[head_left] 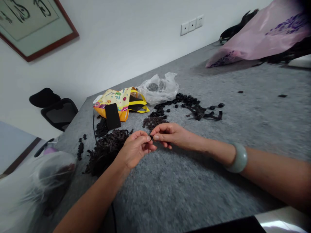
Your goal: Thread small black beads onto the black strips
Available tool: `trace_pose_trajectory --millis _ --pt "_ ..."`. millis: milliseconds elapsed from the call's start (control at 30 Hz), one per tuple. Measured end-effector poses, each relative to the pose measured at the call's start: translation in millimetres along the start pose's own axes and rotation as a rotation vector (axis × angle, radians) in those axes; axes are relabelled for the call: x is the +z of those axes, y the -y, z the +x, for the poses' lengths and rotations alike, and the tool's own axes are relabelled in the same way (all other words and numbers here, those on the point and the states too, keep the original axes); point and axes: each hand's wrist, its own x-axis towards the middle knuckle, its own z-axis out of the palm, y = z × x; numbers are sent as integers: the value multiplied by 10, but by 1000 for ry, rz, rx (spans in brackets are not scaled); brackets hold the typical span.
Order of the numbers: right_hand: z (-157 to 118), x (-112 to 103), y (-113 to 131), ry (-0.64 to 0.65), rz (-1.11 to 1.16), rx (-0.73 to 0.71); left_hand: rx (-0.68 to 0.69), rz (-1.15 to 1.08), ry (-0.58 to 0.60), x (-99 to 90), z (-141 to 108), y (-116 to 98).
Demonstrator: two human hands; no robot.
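Small black piece (pixel 151 137), its exact kind too small to tell, pinched at the centre of the view between the fingertips of both hands. Left hand (pixel 134 150) closed in a pinch, entering from 7 o'clock; right hand (pixel 172 136) likewise closed on the piece, entering from 3 o'clock, with one pale green bangle (pixel 240 158) on the wrist. Near the left hand at 9 o'clock, one large heap of dark strips (pixel 105 152); just beyond the fingertips at 12 o'clock, one smaller heap of dark granules (pixel 153 122). At 1 o'clock, many black buttons (pixel 187 100), too many to count, and tangled black ribbon (pixel 202 113). At 11 o'clock, one yellow printed tote bag (pixel 119 102), with one black phone (pixel 113 116) partly on it; at 12 o'clock, farther out, one clear plastic bag (pixel 157 88). Beneath all, a grey felt table top (pixel 194 187).
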Motion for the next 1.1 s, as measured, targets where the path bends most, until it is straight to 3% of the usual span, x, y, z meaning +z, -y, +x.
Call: trace_pose_trajectory --millis 200,533,700,933,1100 --pt "-22 3 24 10 -79 -45 -3 36 17 -21 13 10" --pt "22 36 -87 7 211 91 -64 -32 23 -28 15 -2" --pt "26 42 -91 29 227 102 -90 -38 9 -30 5 -12" --pt "5 38 -73 21 15 52 -92 2 -10 -32 4 -7" --pt "-42 11 18 -13 -261 -50 18 47 44 -67 22 18"
